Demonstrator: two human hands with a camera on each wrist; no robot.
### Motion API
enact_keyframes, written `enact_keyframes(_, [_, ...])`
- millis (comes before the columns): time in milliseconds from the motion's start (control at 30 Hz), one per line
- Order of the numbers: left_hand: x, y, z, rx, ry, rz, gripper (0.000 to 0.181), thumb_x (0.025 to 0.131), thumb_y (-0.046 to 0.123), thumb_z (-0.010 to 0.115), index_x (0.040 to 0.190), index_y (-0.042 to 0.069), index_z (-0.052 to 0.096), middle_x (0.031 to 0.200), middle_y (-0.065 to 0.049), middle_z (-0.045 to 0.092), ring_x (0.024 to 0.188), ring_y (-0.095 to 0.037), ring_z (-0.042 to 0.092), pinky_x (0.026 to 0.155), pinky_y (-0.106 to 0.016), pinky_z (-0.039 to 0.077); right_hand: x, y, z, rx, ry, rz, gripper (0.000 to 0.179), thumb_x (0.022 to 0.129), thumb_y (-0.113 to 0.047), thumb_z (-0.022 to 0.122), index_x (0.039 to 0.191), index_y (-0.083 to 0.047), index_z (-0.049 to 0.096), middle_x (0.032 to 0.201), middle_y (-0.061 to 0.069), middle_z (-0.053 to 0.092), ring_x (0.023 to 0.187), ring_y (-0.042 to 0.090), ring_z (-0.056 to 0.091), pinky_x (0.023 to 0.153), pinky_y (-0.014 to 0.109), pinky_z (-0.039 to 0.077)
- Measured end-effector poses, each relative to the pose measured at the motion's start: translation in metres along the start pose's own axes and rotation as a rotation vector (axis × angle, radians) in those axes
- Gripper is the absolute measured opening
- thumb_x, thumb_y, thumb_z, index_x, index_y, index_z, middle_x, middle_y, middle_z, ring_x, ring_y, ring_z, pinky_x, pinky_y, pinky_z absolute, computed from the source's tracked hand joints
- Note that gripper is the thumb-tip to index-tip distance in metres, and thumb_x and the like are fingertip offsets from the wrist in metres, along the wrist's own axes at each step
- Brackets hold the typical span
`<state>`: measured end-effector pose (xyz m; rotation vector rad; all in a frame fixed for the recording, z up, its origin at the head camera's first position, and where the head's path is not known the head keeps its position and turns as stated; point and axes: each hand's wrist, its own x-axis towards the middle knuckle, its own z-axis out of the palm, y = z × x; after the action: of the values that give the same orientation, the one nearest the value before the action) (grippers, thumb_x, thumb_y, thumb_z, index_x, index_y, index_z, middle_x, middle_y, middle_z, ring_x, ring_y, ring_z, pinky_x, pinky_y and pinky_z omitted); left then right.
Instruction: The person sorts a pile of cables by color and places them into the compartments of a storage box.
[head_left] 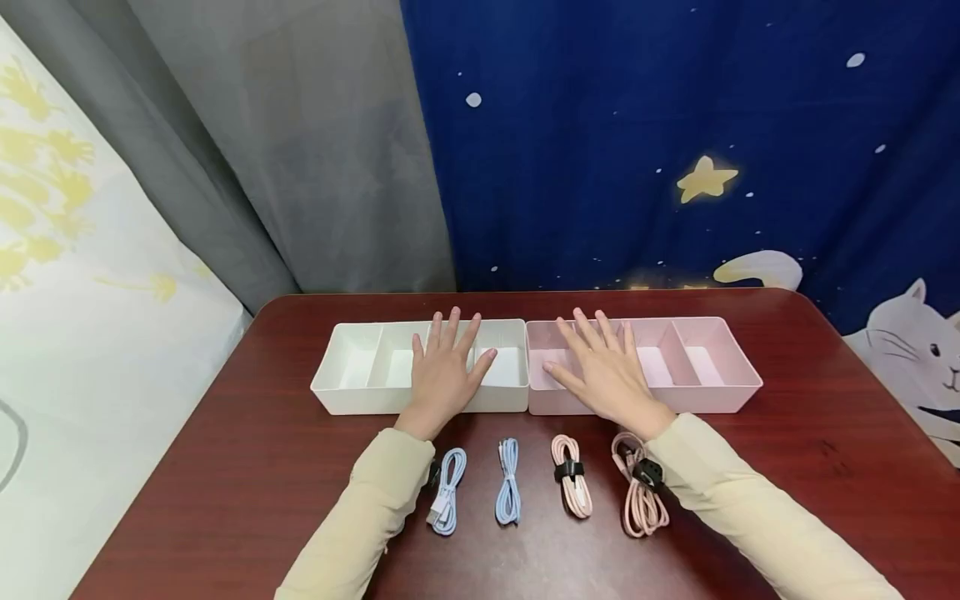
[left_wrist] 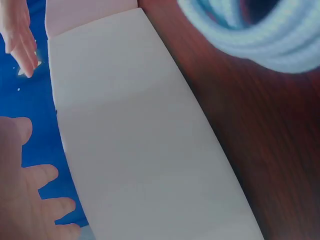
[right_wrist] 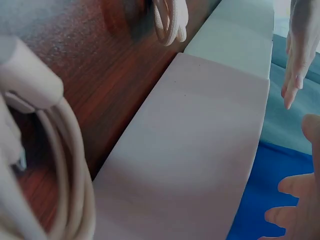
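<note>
My left hand (head_left: 442, 371) is spread with straight fingers over the white divided box (head_left: 341, 402). My right hand (head_left: 606, 371), fingers also spread, is over the pink divided box (head_left: 712, 400); neither hand holds anything. The two boxes stand end to end. In front of them lie two coiled light-blue cables (head_left: 447, 492), (head_left: 508, 483), one close to my left wrist. Right of these are a coiled pink cable (head_left: 577, 492) with a black strap and a thicker pink cable (head_left: 641, 508), partly hidden by my right wrist. In the right wrist view a pale connector (right_wrist: 32, 75) shows up close.
The dark red-brown table (head_left: 225, 500) has rounded far corners. Behind it hang a grey curtain (head_left: 337, 150) and a blue curtain (head_left: 585, 150) with stars and a cat. A white surface with yellow prints (head_left: 97, 333) stands on the left.
</note>
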<state>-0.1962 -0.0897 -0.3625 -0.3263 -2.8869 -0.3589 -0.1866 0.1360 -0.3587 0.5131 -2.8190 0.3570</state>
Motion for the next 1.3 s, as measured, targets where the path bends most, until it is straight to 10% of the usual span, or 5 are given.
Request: enact_keyframes(1300, [-0.046, -0.077, -0.029, -0.159, 0.063, -0.055, 0.06, 0.088, 0.046, 0.046, 0.138, 0.016, 0.033, 0.142, -0.015, 0.024, 0.131, -0.035, 0.011, 0.096, -0.062, 0.008, -0.051, 0.008, -0.016, 0.176, -0.017, -0.029, 0.062, 0.086, -0.047, 0.05, 0.137, -0.015, 0.035, 0.141, 0.013, 0.026, 0.13, 0.034, 0.016, 0.099, 0.057, 0.004])
